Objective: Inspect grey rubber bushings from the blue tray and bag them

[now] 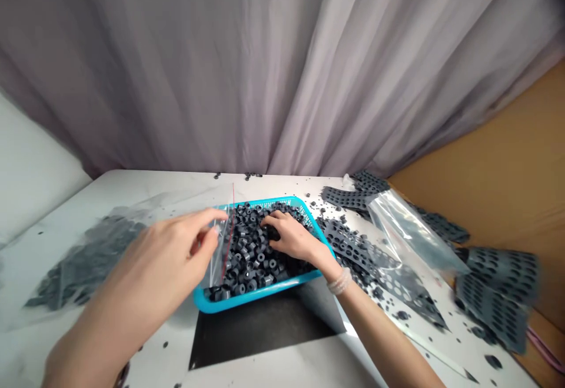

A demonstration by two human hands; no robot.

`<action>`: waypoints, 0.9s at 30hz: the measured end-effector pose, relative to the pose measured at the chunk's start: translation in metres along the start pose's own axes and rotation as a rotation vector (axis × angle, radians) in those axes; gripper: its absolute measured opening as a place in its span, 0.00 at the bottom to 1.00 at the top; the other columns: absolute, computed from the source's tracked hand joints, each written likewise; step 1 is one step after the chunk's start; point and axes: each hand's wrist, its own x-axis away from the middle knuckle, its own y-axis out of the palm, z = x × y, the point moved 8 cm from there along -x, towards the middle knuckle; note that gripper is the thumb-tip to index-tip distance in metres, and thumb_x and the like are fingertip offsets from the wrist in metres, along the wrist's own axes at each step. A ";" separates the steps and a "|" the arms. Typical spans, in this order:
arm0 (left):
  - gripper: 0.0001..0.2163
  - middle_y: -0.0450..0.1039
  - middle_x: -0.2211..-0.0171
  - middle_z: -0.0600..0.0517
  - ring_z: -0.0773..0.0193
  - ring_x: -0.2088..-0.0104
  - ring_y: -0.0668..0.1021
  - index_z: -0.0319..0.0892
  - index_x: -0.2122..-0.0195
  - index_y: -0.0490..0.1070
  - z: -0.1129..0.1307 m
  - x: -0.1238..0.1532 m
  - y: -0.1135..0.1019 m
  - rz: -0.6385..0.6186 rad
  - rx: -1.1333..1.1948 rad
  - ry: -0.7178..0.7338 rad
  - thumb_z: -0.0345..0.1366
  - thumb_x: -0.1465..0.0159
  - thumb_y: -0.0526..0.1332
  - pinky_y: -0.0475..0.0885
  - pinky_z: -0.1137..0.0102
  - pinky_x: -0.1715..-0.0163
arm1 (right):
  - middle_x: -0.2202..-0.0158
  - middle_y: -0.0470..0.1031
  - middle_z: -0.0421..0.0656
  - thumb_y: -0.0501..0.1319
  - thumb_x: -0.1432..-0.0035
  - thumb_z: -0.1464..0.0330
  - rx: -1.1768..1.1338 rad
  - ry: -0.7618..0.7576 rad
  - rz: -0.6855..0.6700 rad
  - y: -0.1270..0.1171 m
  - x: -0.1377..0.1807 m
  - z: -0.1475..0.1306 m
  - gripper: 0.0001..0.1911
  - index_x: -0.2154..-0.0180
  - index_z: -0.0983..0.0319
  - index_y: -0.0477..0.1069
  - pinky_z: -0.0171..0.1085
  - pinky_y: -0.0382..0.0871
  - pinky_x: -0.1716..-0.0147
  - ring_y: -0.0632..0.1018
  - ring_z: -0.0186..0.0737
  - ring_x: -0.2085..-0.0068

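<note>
Clear bag apparently across blue basket

You have soft, fairly bright light on the white desk; the grey curtain filling the upper frame reads dimmer, its folds paler toward upper centre, and the upper right corner sinks almost to black; soft shadow lies by the blue basket; white glare streaks the clear plastic at right; faint glints mark the zip bag by your left fingers; your perforated sheets at far right look smeared and stretched.
</note>
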 end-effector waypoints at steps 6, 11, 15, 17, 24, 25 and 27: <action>0.13 0.72 0.57 0.53 0.63 0.53 0.73 0.51 0.55 0.72 0.013 -0.007 0.054 -0.003 0.847 -0.152 0.37 0.41 0.60 0.71 0.70 0.57 | 0.61 0.74 0.42 0.59 0.53 0.80 -0.084 -0.064 0.095 -0.031 -0.006 0.000 0.15 0.63 0.60 0.72 0.38 0.64 0.55 0.74 0.40 0.57; 0.13 0.64 0.44 0.48 0.59 0.38 0.59 0.50 0.56 0.70 -0.016 0.006 0.117 0.028 1.249 -0.639 0.32 0.42 0.58 0.57 0.52 0.41 | 0.61 0.74 0.41 0.54 0.52 0.80 -0.141 -0.084 0.202 -0.057 -0.003 -0.006 0.16 0.63 0.59 0.70 0.37 0.64 0.55 0.74 0.38 0.58; 0.08 0.63 0.44 0.46 0.57 0.39 0.61 0.47 0.60 0.69 -0.028 0.011 0.148 0.006 1.376 -0.863 0.37 0.40 0.56 0.58 0.47 0.43 | 0.61 0.74 0.41 0.54 0.52 0.80 -0.180 -0.096 0.247 -0.065 -0.001 -0.016 0.16 0.63 0.59 0.70 0.37 0.64 0.56 0.74 0.38 0.59; 0.08 0.67 0.50 0.44 0.53 0.45 0.68 0.45 0.61 0.69 -0.033 0.011 0.159 -0.025 1.405 -0.915 0.39 0.39 0.55 0.64 0.47 0.48 | 0.61 0.73 0.41 0.53 0.52 0.81 -0.201 -0.109 0.254 -0.066 0.000 -0.024 0.17 0.63 0.59 0.69 0.36 0.65 0.57 0.73 0.37 0.59; 0.11 0.74 0.65 0.49 0.62 0.62 0.77 0.42 0.66 0.72 -0.047 0.007 0.180 0.048 1.586 -0.919 0.40 0.39 0.52 0.73 0.69 0.62 | 0.59 0.71 0.42 0.52 0.53 0.82 -0.269 -0.219 0.205 -0.053 0.005 -0.063 0.17 0.63 0.59 0.68 0.38 0.63 0.53 0.71 0.38 0.56; 0.12 0.74 0.64 0.50 0.63 0.60 0.77 0.42 0.64 0.73 -0.048 0.005 0.181 0.077 1.609 -0.899 0.40 0.39 0.52 0.72 0.71 0.61 | 0.59 0.71 0.42 0.52 0.53 0.81 -0.243 -0.207 0.208 -0.050 0.006 -0.066 0.17 0.63 0.59 0.68 0.40 0.62 0.52 0.71 0.39 0.56; 0.13 0.75 0.63 0.51 0.64 0.59 0.77 0.42 0.61 0.73 -0.047 0.003 0.182 0.109 1.650 -0.861 0.39 0.39 0.51 0.71 0.72 0.58 | 0.59 0.71 0.43 0.52 0.53 0.80 -0.198 -0.160 0.236 -0.046 0.006 -0.068 0.16 0.63 0.58 0.68 0.43 0.61 0.53 0.70 0.42 0.57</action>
